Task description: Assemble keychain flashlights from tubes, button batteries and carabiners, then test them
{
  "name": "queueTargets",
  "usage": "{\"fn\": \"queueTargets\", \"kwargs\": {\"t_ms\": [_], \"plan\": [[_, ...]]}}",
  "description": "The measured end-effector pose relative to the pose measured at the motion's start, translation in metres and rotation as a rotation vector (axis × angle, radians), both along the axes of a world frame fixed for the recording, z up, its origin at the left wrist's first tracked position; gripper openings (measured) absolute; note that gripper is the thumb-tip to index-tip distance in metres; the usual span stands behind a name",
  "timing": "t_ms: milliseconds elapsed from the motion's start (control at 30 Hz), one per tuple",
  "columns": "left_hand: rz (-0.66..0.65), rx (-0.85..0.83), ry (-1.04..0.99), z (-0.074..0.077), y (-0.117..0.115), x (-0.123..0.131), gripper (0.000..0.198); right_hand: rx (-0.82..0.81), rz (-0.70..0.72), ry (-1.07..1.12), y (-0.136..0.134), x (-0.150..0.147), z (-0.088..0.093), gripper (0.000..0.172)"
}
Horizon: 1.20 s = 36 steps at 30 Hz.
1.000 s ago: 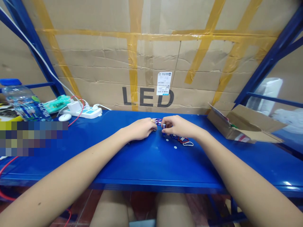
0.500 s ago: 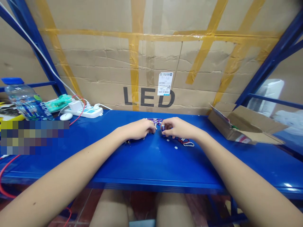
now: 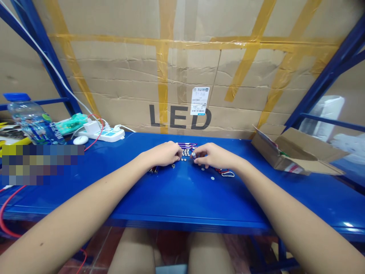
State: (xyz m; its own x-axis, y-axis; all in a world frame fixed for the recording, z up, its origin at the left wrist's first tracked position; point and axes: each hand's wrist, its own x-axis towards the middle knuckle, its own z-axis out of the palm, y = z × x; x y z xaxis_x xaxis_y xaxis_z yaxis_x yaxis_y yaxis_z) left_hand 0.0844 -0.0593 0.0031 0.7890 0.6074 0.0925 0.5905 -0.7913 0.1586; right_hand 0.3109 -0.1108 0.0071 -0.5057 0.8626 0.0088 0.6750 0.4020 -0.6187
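Here we are over the blue bench [image 3: 185, 199], and the whole picture turns on the gap between two hands. Our right hand [image 3: 210, 155] has its thumb and fingers pinched around a small cylinder [image 3: 194, 155], pale end facing up towards us; its long axis looks closer to upright than flat, though we can't read the exact tilt at this size. And look directly left of it: a cluster of silvery discs [image 3: 186, 152] lies on the bench, right between the hands, in short rows. Which hand is nearer? We give it to the left hand [image 3: 168, 154], its fingertips bunched just beside the discs; whether they grip one, we cannot tell. One loose disc [image 3: 173, 166] sits in front of those fingers. Behind the cluster run purple tubes [image 3: 186, 145], long axes crosswise to our view. Over on the right, a silver carabiner [image 3: 228, 174] lies below the right wrist, with two whitish flat spots [image 3: 212, 178] near it, well clear of the cylinder's side of the gap.
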Motion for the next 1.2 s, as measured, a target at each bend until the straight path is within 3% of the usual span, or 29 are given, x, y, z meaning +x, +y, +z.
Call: {"fn": "queueTargets", "kwargs": {"t_ms": [233,467,600,767,900,1200], "plan": [[0.029,-0.05,0.077,0.004,-0.003,-0.001,0.009,0.025,0.031,0.027,0.003,0.0,-0.006,0.016],[0.02,-0.043,0.105,0.007,-0.005,-0.001,0.013,0.033,0.054,0.048,0.006,0.001,-0.01,0.02],[0.001,0.059,-0.042,0.008,-0.005,0.0,0.015,0.049,0.058,0.043,0.006,0.001,-0.008,0.022],[-0.133,0.181,-0.364,0.01,-0.014,0.01,0.017,0.082,0.016,0.032,0.008,0.002,-0.006,0.019],[-0.253,0.245,-0.3,0.007,-0.021,0.018,0.015,0.068,0.02,0.029,0.009,0.002,-0.007,0.017],[-0.354,0.295,-0.294,0.001,-0.018,0.018,0.02,0.042,0.0,0.051,0.01,0.003,-0.007,0.016]]}}
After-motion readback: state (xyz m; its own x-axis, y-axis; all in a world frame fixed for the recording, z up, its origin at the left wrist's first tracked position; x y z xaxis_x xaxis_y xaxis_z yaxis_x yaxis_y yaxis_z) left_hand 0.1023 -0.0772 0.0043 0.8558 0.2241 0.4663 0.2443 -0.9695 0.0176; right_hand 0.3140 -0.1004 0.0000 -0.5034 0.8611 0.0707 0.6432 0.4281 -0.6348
